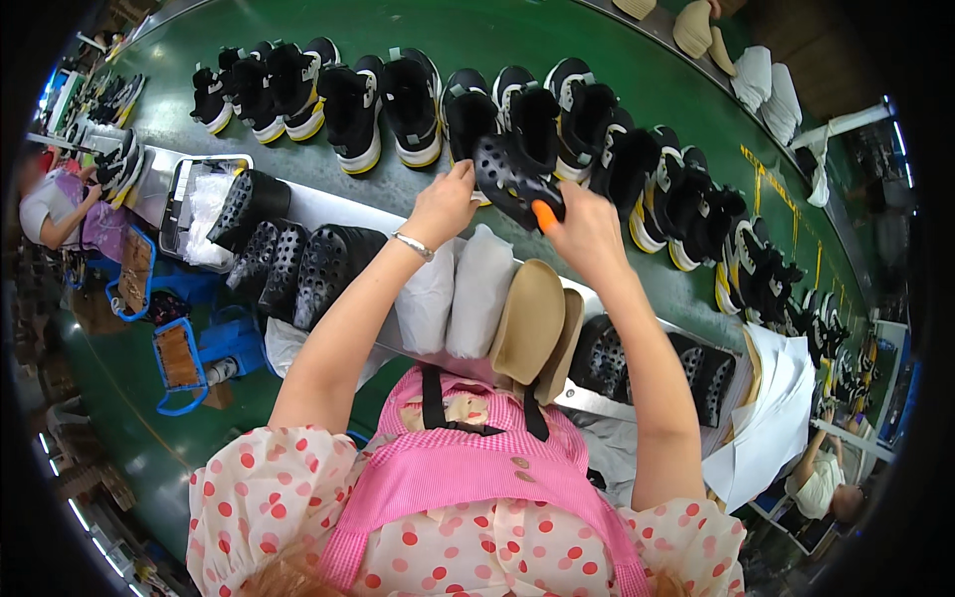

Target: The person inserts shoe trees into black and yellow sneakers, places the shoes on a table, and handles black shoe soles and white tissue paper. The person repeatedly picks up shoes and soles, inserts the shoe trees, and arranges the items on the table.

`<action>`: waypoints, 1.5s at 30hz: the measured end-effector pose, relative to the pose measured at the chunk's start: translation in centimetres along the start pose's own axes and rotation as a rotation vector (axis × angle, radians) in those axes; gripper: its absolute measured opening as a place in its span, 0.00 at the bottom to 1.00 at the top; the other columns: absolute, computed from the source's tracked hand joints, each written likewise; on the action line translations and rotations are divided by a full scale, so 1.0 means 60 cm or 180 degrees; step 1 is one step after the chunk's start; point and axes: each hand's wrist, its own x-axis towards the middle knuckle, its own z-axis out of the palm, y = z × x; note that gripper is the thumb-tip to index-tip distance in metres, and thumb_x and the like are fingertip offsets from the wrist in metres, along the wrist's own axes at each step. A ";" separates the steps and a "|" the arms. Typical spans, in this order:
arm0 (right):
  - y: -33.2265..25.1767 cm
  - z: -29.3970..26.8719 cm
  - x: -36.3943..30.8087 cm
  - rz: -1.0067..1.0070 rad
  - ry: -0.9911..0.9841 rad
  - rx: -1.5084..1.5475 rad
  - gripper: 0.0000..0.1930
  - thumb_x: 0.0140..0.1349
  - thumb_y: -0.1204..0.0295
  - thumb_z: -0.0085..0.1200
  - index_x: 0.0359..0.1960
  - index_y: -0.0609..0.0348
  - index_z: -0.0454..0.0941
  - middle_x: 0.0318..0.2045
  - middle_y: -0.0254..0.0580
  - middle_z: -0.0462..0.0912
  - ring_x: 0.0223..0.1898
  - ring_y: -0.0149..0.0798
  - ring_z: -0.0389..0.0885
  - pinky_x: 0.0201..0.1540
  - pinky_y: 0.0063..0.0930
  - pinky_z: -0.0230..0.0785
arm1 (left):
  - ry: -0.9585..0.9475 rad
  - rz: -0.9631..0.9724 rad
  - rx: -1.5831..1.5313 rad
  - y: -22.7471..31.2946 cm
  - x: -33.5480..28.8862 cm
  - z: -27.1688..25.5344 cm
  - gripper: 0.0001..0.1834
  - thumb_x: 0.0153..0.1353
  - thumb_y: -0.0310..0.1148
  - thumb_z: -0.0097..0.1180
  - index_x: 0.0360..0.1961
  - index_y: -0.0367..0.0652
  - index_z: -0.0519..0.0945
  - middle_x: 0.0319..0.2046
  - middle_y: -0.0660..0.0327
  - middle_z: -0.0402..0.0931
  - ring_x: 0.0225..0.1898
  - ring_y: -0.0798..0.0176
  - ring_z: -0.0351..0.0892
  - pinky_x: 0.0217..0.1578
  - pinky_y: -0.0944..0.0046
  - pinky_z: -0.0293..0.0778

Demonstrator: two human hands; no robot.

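In my right hand [585, 229] is a black perforated shoe form [507, 181], tilted over the heels of the sneaker row. An orange cover [544, 216] shows at that hand's thumb. My left hand [445, 206] has its fingers closed at the form's left end, against a black sneaker [468, 109] with a white and yellow sole. Whether those fingers grip the form or the sneaker is hidden. Just beyond my hands stand more black sneakers [527, 114], side by side on the green belt.
Along the near ledge are black perforated forms [333, 269], white-wrapped pieces [479, 298], tan inserts [527, 323] and more black forms [602, 353]. A plastic basket [179, 214] sits left, a paper stack [766, 418] right. Blue stools [179, 358] stand on the floor. A person [60, 209] works far left.
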 end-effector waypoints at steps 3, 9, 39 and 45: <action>-0.010 0.021 0.117 -0.0127 -0.0462 -0.0472 0.12 0.51 0.67 0.61 0.26 0.67 0.78 0.22 0.58 0.80 0.28 0.59 0.81 0.33 0.46 0.74 | -0.0160 -0.0228 -0.0088 -0.017 0.028 0.006 0.18 0.57 0.32 0.59 0.48 0.40 0.75 0.51 0.53 0.73 0.48 0.45 0.75 0.47 0.48 0.73; -0.034 0.152 0.231 -0.0882 -0.0207 -0.1451 0.06 0.46 0.75 0.55 0.25 0.64 0.79 0.24 0.52 0.83 0.27 0.49 0.85 0.28 0.38 0.78 | -0.0383 -0.0200 -0.0261 -0.056 0.080 0.036 0.15 0.58 0.37 0.59 0.44 0.43 0.78 0.46 0.56 0.77 0.47 0.47 0.77 0.44 0.49 0.74; 0.077 -0.046 -0.148 0.0569 0.0321 0.0636 0.18 0.57 0.77 0.57 0.50 0.61 0.77 0.46 0.54 0.80 0.47 0.56 0.79 0.49 0.40 0.73 | -0.0690 -0.0309 0.0591 -0.087 0.107 0.012 0.31 0.52 0.44 0.63 0.57 0.45 0.75 0.57 0.54 0.73 0.57 0.50 0.73 0.54 0.56 0.70; 0.205 -0.208 -0.472 0.2007 0.1443 -0.0696 0.15 0.59 0.74 0.59 0.48 0.61 0.79 0.43 0.52 0.82 0.44 0.51 0.82 0.48 0.36 0.74 | 0.0746 0.0094 0.1241 -0.016 0.039 0.009 0.38 0.53 0.31 0.63 0.66 0.51 0.64 0.59 0.51 0.66 0.56 0.41 0.68 0.57 0.51 0.67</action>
